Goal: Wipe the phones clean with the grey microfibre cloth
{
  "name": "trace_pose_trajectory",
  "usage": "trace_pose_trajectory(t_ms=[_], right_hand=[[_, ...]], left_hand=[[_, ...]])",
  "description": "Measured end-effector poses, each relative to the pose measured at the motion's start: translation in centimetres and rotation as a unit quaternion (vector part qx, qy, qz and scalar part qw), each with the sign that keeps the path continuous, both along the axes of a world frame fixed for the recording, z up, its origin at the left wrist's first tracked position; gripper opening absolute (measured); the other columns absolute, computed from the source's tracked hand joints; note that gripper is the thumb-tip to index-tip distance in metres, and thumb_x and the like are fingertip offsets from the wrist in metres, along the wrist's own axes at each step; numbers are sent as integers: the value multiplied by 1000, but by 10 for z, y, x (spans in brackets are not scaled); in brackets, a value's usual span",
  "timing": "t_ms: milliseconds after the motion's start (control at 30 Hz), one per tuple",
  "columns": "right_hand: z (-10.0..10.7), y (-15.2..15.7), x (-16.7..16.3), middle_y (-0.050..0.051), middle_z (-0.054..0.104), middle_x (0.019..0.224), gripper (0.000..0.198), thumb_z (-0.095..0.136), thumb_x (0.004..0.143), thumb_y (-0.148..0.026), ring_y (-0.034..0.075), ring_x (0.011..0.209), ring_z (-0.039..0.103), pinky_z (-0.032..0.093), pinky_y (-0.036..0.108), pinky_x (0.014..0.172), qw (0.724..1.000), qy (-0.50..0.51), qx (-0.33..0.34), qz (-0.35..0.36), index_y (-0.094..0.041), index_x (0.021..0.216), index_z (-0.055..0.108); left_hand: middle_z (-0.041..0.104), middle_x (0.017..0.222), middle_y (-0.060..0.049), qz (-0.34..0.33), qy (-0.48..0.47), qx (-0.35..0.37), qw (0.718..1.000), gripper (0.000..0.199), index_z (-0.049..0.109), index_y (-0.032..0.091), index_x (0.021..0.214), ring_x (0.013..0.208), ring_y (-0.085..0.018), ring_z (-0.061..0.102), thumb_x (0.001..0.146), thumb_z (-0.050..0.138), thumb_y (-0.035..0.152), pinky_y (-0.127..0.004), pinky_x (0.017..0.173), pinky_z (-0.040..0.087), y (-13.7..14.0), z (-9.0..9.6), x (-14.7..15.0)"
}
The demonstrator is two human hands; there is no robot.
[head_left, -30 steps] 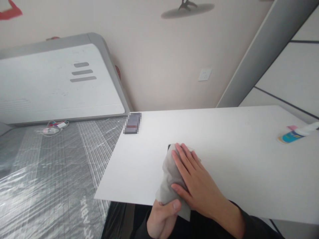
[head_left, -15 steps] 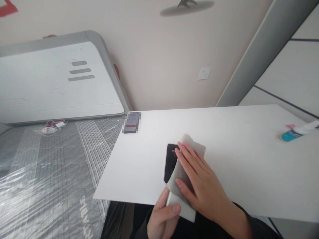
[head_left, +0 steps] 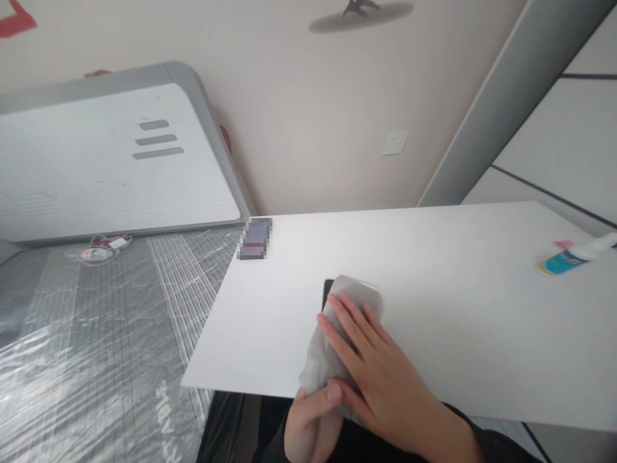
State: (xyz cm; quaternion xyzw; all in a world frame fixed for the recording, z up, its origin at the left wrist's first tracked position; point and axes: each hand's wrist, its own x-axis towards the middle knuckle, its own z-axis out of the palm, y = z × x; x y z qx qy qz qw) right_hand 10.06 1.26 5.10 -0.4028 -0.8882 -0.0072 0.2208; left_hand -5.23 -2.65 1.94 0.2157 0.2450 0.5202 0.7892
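A dark phone (head_left: 327,292) lies near the front edge of the white table (head_left: 457,296); only its top left corner shows. A grey cloth (head_left: 337,321) covers the rest of it. My right hand (head_left: 371,366) lies flat on the cloth, fingers together, pressing it onto the phone. At the table's edge, my left hand (head_left: 311,424) grips the near end of the phone and cloth, thumb on top.
A blurred dark card-like object (head_left: 254,238) lies at the table's far left corner. A blue-labelled bottle (head_left: 573,257) lies on its side at the far right. Left of the table is a plastic-wrapped mattress (head_left: 96,347) with a white headboard (head_left: 110,161).
My right hand has slid the cloth leftward and toward me over the phone, so the screen that showed half a second ago is covered again.
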Motion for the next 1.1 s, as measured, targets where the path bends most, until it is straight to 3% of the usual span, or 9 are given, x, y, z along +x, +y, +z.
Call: trace_pose_trajectory(t_ms=[67, 133, 267, 400, 567, 733, 900, 1000, 1100], right_hand=[[-2, 0, 2, 14, 25, 172, 66, 41, 106, -46, 31, 159, 19, 43, 57, 116, 999, -14, -8, 28, -15, 163, 28], [-3, 3, 5, 13, 25, 172, 67, 42, 106, -49, 32, 158, 23, 43, 57, 115, 1000, -11, -12, -6, -17, 163, 28], [-2, 5, 6, 17, 19, 172, 68, 42, 106, -44, 35, 160, 15, 39, 61, 117, 999, 1, 2, -47, -12, 163, 26], [0, 4, 7, 10, 26, 172, 65, 44, 106, -45, 29, 160, 18, 40, 54, 117, 999, -23, -9, 36, -18, 163, 29], [1, 8, 11, 16, 22, 172, 68, 43, 105, -47, 37, 158, 19, 34, 64, 117, 999, 18, -5, -41, -14, 163, 28], [0, 3, 10, 7, 27, 172, 66, 47, 104, -51, 31, 158, 21, 37, 54, 118, 997, -35, -3, 64, -23, 162, 32], [0, 8, 13, 16, 25, 171, 65, 40, 106, -47, 38, 158, 20, 34, 64, 116, 999, 5, 13, -32, -16, 163, 31], [0, 4, 8, 12, 21, 173, 68, 46, 104, -44, 34, 160, 14, 37, 56, 118, 999, -20, 26, 21, -13, 163, 29], [0, 2, 5, 6, 25, 172, 70, 47, 103, -47, 28, 159, 19, 39, 50, 118, 998, -35, 21, 50, -17, 163, 29]], left_hand=[[67, 143, -6, 19, -4, -6, 1000, 72, 60, 28, 145, 146, -31, 47, 77, 81, 39, -44, 126, 26, 0, -2, 0], [71, 137, -6, -4, -19, -12, 1000, 65, 64, 26, 140, 141, -33, 53, 78, 81, 37, -48, 125, 28, 0, -2, 0], [76, 127, -7, -24, -34, -10, 999, 49, 73, 25, 128, 134, -32, 59, 80, 80, 33, -48, 123, 31, 3, 2, -3], [76, 126, -8, 15, -23, -8, 1000, 58, 68, 23, 136, 136, -31, 58, 81, 79, 36, -45, 123, 32, 7, 5, -2], [76, 124, -10, -43, -37, -6, 998, 59, 67, 20, 137, 132, -34, 60, 80, 79, 35, -48, 121, 33, 3, -2, -2], [73, 132, -7, -5, -22, -15, 1000, 59, 63, 26, 142, 135, -32, 58, 84, 75, 32, -45, 119, 37, 2, -10, -8], [72, 133, -13, -39, -28, -8, 999, 54, 67, 19, 138, 136, -39, 56, 86, 73, 35, -51, 118, 38, 2, -12, -10], [72, 134, -10, -15, -31, -7, 999, 55, 66, 23, 140, 134, -34, 59, 87, 71, 36, -46, 119, 38, 1, -15, -11], [72, 134, -8, -12, -34, -10, 999, 55, 64, 25, 141, 135, -32, 59, 88, 71, 35, -45, 120, 38, 0, -15, -11]])
